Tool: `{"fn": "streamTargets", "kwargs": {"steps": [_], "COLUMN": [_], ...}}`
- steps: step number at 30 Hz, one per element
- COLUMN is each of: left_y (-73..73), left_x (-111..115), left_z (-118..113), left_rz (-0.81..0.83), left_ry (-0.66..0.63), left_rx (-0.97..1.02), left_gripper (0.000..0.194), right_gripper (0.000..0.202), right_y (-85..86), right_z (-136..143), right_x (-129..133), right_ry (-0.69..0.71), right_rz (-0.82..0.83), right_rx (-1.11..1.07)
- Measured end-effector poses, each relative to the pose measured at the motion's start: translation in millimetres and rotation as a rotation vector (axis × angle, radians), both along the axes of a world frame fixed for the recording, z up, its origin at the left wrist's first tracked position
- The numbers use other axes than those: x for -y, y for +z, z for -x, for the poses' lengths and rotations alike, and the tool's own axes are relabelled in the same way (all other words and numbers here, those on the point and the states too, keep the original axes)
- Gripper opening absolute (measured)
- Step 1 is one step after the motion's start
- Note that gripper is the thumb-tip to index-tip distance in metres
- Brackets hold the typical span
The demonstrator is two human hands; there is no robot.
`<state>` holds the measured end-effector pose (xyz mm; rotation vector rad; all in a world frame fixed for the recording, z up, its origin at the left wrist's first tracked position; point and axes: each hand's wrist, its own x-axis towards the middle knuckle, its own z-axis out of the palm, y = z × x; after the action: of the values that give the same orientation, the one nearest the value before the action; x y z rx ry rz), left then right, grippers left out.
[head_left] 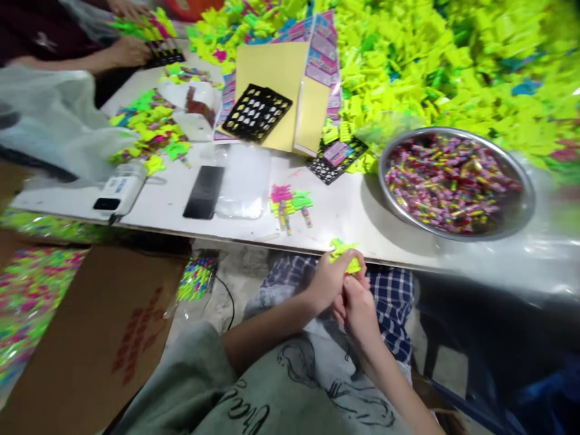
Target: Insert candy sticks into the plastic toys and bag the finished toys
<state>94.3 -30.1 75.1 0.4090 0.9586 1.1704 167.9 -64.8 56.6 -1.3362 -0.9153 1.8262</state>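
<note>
Just off the table's front edge, above my lap, my left hand [330, 283] is closed around a neon-yellow plastic toy piece [348, 260]. My right hand [361, 305] presses up against it from below with fingers curled; whatever is between those fingers is hidden. On the table ahead lies a small group of pink and green toy pieces [301, 200], some with little tubes of coloured candies [284, 219] attached. To the right stands a steel bowl [388, 208] full of similar small wrapped candy tubes [453, 181].
A large heap of neon-yellow pieces [435, 66] covers the table's back right. Black perforated trays [258, 113] rest on yellow card. A dark phone [203, 192] and a white device [121, 187] lie left. A co-worker's hand [129, 53] handles filled trays. A cardboard box [90, 338] stands below.
</note>
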Motion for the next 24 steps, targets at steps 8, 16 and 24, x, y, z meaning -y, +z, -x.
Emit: {"fn": "streamTargets", "kwargs": {"steps": [8,16,24], "left_y": [-14.5,-11.2,0.6], "left_x": [9.3,16.9,17.2], "left_z": [5.2,17.4,11.6], "left_rz": [-0.070,-0.071,-0.132], "left_ry": [0.148,0.168,0.213], "left_rx": [-0.001,0.218,0.188], "left_gripper": [0.028,0.035,0.031], "right_gripper": [0.026,0.052,0.055], "right_y": [-5.3,12.0,15.9], "right_z": [-4.5,8.1,-2.9], "right_x": [-3.1,-7.2,-11.8], "right_ry": [0.036,0.064,0.153], "right_rz": [-0.106,-0.540,-0.620], "right_rx": [0.061,0.531,0.572]}}
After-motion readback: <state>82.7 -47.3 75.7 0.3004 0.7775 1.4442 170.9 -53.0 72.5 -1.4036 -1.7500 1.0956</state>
